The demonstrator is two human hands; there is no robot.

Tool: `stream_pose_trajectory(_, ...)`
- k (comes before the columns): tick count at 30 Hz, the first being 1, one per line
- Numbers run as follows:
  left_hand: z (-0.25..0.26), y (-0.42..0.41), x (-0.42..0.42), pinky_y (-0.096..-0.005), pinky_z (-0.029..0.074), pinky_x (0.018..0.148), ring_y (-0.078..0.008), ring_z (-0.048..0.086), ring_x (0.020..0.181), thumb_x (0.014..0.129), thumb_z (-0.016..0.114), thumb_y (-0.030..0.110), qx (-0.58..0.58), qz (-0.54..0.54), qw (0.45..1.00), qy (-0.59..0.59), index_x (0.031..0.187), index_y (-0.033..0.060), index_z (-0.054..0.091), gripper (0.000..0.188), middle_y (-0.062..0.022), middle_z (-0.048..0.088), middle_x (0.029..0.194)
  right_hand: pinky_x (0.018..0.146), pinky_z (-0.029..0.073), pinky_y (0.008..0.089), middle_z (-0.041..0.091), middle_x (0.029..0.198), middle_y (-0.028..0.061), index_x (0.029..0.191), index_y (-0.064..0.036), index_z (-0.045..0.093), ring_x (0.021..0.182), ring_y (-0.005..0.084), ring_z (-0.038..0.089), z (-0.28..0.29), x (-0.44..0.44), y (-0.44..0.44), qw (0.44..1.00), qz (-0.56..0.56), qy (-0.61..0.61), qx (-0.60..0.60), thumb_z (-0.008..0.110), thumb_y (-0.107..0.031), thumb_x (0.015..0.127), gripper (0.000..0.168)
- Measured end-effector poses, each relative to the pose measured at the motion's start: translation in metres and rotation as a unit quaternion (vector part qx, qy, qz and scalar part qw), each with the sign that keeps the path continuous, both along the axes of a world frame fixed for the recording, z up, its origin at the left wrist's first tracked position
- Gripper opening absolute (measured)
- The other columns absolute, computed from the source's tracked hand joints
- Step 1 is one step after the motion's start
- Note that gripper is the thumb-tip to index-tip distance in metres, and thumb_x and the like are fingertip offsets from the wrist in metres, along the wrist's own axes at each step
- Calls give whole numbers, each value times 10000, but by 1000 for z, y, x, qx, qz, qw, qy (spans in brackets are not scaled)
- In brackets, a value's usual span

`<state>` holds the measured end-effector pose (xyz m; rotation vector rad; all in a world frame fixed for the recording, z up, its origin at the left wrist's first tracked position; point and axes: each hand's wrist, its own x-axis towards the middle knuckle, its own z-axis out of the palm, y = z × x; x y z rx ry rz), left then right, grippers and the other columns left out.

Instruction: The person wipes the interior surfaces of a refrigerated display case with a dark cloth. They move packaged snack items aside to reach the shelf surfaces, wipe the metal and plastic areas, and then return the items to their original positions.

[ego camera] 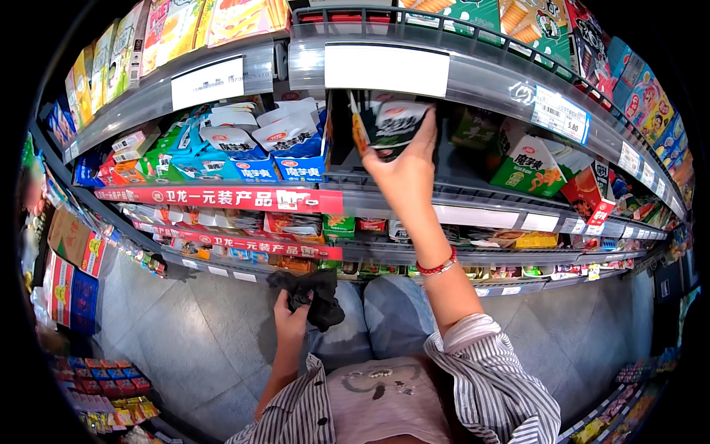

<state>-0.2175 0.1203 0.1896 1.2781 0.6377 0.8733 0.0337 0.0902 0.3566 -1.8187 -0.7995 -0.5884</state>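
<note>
My right hand (407, 164) reaches into the shelf and grips a dark open-topped display box of snack pouches (396, 125), thumb on the near side and fingers at the right edge. Just left of that box stand blue display boxes (299, 166) filled with white-and-blue snack pouches (285, 130). Lower down, in front of my knees, my left hand (291, 311) holds a crumpled black cloth (316, 297). A green snack box (527, 164) stands to the right on the same shelf, with a dark stretch of shelf surface between it and my right hand.
Overhead, a wire-railed shelf edge (477, 41) carries boxed snacks and blank white label cards (386, 69). Red promotional strips (222, 197) run along the shelf edges at left. Cartons (72, 244) stand at the far left, above grey floor tiles (183, 327). Snack displays (105, 383) stand behind me.
</note>
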Motion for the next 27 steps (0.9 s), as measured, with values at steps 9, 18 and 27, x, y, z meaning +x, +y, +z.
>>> stream_pose_trajectory(9, -1, -18, 21, -216, 394, 781, -84, 506, 851, 778, 591, 23, -6, -19, 1000, -7, 1022, -19, 528, 255, -28, 571, 932, 787, 451, 360, 549, 1012, 262, 1247, 62, 233, 914, 367, 564, 0, 44, -11, 992, 54, 97, -66, 777, -316, 565, 951)
stream_pose_trajectory(18, 27, -43, 49, -207, 401, 771, -75, 502, 870, 770, 594, -7, 9, -32, 999, -36, 1047, -10, 501, 293, -27, 555, 966, 690, 483, 357, 601, 872, 199, 1042, 20, 412, 787, 326, 605, 3, 48, -45, 999, 33, 18, -18, 769, -309, 551, 691)
stream_pose_trajectory(27, 91, -41, 51, -318, 372, 915, -218, 472, 1093, 739, 556, -55, 206, -15, 972, -112, 1196, -8, 397, 485, -126, 443, 1206, 681, 471, 346, 608, 818, 234, 1101, 124, 377, 763, 321, 612, 1, 54, -111, 985, -141, 72, -62, 770, -428, 555, 870)
